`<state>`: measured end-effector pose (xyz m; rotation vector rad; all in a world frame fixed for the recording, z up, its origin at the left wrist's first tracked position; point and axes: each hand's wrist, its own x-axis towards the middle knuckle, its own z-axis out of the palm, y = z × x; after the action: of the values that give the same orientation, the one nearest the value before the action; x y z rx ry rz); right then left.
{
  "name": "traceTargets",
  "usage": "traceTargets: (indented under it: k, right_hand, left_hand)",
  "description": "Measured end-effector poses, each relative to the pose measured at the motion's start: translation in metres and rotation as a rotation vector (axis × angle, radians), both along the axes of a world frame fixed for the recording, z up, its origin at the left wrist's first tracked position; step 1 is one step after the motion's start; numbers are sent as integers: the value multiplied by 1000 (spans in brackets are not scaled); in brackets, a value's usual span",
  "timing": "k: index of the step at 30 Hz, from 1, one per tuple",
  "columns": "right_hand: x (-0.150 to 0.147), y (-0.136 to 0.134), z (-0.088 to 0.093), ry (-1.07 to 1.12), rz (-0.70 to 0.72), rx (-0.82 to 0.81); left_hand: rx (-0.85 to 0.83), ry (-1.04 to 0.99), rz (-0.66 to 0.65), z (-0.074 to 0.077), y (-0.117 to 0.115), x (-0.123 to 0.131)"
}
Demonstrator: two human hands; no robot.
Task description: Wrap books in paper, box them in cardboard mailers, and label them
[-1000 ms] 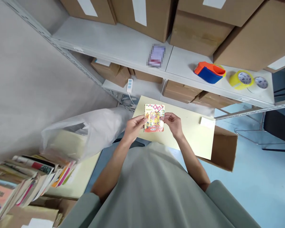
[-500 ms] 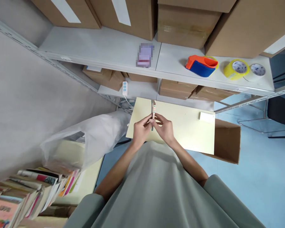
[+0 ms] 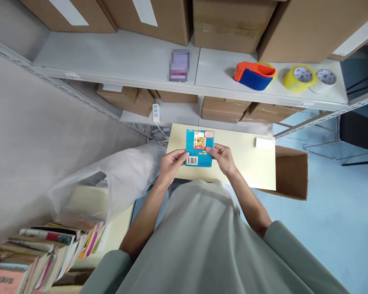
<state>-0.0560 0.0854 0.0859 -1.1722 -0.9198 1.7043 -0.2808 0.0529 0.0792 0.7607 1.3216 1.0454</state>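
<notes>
A small square blue book (image 3: 200, 154) is held up flat toward me above the pale yellow tabletop (image 3: 248, 167). It shows a cartoon picture, a red-edged label at its upper right and a barcode at its lower left. My left hand (image 3: 170, 164) pinches its left edge, with the thumb on the face near the barcode. Along the right edge, my right hand (image 3: 224, 158) grips it with the thumb beside the picture. The fingers behind the book are partly hidden.
Ahead, a grey shelf (image 3: 116, 53) bears cardboard boxes, an orange-and-blue tape dispenser (image 3: 254, 75) and tape rolls (image 3: 299, 78). A white block (image 3: 264, 143) lies on the table's right. An open carton (image 3: 291, 173) stands beyond it. Books (image 3: 46, 253) and a plastic bag (image 3: 131, 167) are left.
The book has turned from edge-on to face me, showing its barcode side. My hands have moved apart, from close together to opposite edges of it. The view has shifted slightly.
</notes>
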Motion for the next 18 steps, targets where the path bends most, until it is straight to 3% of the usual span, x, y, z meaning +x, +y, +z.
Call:
traceTargets:
  k: [5,10,15,18]
  right_hand:
    - [-1,-2,2,5,3,13]
    - [-1,2,-5,-44,11,75]
    - [-9,0,-16,-232,-165,239]
    - [-25,-10,-13,-214,-73,244]
  left_hand:
    - [0,-20,45,14,-4,3]
    - [52,17,88,11,-5,6]
    - [217,295,164,4,-7,8]
    - [375,536,150,2,-10,18]
